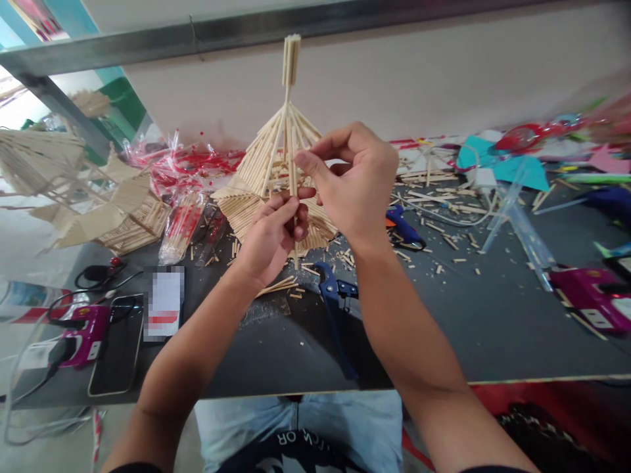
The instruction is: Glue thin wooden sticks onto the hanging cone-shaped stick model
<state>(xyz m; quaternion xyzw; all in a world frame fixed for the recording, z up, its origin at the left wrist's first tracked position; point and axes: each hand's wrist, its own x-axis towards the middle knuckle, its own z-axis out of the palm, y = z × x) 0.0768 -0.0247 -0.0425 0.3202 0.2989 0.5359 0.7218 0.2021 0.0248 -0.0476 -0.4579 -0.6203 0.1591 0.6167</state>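
Observation:
A thin wooden stick (296,255) stands nearly upright in front of a tent-shaped model built of such sticks (254,157). My left hand (276,230) is closed, gripping the stick between thumb and fingers. Higher up, my right hand (359,180) pinches at the stick's upper part, its thumb tip against it; exactly how its fingertips meet the stick is partly hidden. The model narrows to a peak topped by a bundle of short sticks (292,60), and ridged flaps spread around its base. Below my hands lies a blue-handled cutter (335,315).
Cut stick pieces (446,240) litter the table (424,315). A blue glue gun (407,226) lies behind my right wrist. Another stick model (123,210) stands at left, near two phones (117,345) and a magenta power adapter (86,335). Clear glue sticks (527,236) lie right.

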